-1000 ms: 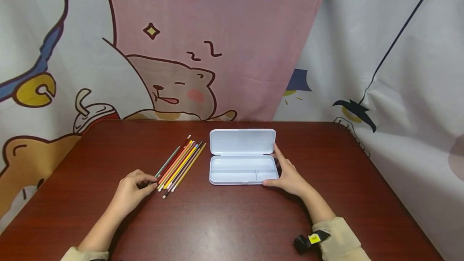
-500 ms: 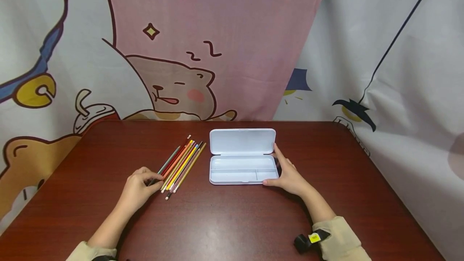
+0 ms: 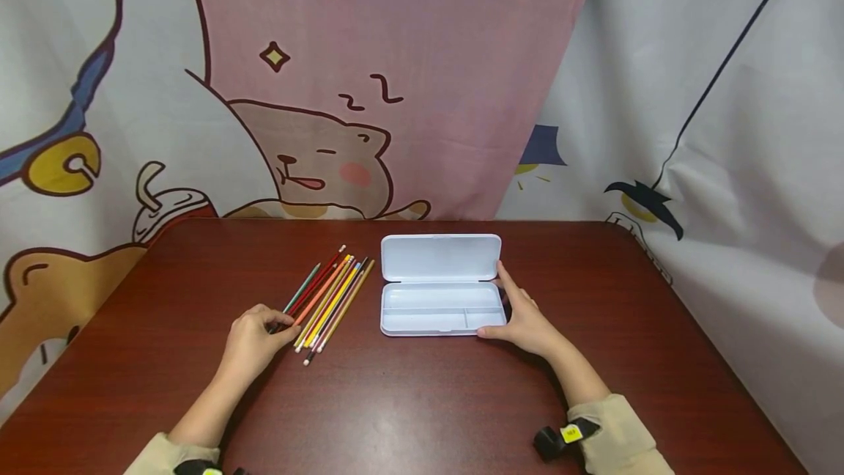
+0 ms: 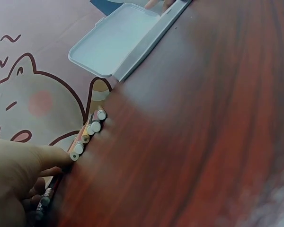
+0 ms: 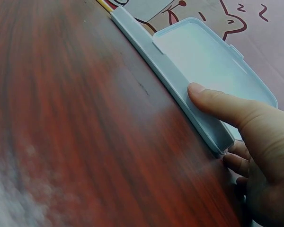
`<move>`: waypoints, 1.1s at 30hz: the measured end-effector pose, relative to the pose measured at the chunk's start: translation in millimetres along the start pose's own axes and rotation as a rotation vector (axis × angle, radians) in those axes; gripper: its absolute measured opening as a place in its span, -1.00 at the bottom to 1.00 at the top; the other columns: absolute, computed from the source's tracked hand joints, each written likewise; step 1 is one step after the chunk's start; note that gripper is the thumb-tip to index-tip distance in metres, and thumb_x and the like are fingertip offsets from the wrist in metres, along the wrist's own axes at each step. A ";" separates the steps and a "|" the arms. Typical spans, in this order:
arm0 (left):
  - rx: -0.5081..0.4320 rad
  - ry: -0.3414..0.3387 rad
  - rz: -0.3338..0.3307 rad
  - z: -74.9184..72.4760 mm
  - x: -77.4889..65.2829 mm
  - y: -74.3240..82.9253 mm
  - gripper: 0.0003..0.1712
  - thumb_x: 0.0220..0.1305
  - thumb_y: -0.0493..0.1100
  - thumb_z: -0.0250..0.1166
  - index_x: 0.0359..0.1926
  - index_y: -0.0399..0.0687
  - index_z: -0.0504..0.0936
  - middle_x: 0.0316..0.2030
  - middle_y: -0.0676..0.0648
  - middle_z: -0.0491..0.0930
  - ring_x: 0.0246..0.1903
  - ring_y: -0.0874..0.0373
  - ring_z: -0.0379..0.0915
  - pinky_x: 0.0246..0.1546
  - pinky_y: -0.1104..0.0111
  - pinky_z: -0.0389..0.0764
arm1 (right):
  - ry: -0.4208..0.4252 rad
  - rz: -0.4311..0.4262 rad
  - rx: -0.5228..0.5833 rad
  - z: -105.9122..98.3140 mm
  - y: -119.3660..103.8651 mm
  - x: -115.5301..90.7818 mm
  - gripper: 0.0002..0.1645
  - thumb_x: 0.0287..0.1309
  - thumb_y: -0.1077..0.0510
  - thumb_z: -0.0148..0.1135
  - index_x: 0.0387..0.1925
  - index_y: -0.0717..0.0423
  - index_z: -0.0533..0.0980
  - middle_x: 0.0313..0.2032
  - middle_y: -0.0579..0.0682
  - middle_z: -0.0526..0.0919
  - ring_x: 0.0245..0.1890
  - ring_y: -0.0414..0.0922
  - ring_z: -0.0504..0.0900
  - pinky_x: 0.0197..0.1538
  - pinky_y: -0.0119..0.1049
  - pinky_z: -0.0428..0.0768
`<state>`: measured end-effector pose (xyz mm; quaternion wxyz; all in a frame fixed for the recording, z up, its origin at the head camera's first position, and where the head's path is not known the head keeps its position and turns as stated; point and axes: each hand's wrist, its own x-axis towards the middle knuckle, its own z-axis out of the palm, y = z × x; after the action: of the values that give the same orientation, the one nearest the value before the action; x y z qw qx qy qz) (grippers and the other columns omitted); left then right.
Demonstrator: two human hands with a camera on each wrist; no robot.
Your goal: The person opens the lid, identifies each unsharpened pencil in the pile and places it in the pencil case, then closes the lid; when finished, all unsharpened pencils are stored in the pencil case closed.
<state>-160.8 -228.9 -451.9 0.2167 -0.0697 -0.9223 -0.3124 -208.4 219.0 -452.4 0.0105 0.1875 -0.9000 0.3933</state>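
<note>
Several pencils (image 3: 332, 306) lie side by side in a slanted bundle on the table, left of centre. At their near end my left hand (image 3: 253, 343) pinches an orange pencil (image 3: 321, 292) between thumb and forefinger. Beside it, a green pencil (image 3: 302, 289) and dark red ones run under the curled fingers, partly hidden. White eraser ends (image 4: 95, 126) face the left wrist camera. To the right lies a white pencil case (image 3: 422, 322), its lid (image 3: 440, 258) raised and its compartments bare. My right hand (image 3: 527, 325) holds its right end, thumb (image 5: 217, 101) on the front wall, other fingers behind the corner.
The brown wooden table (image 3: 395, 409) extends around both hands. Behind it hangs a cartoon-printed curtain (image 3: 455, 79). A black wrist strap with a camera (image 3: 560, 440) sits at the right sleeve, close over the tabletop.
My left hand has moved slightly right, and the pencils' near ends have shifted right with it. The green pencil's far tip has swung left. My right hand and the case have stayed put.
</note>
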 end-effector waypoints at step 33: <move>-0.079 0.274 0.014 -10.7 5.2 1.0 -0.92 -0.03 -0.43 0.45 -0.45 -0.26 0.71 -0.54 -0.04 0.61 -0.51 0.24 0.36 -0.51 0.58 0.30 | 0.005 0.006 0.008 0.9 0.5 -0.2 0.49 -0.28 -0.10 0.60 0.51 -0.01 -0.21 0.24 0.11 0.37 0.03 0.05 0.32 0.07 0.14 0.17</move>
<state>-161.4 -234.6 -441.5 0.3399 -0.0413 -0.8704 -0.3538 -208.2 218.8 -453.5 0.0107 0.1840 -0.8989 0.3975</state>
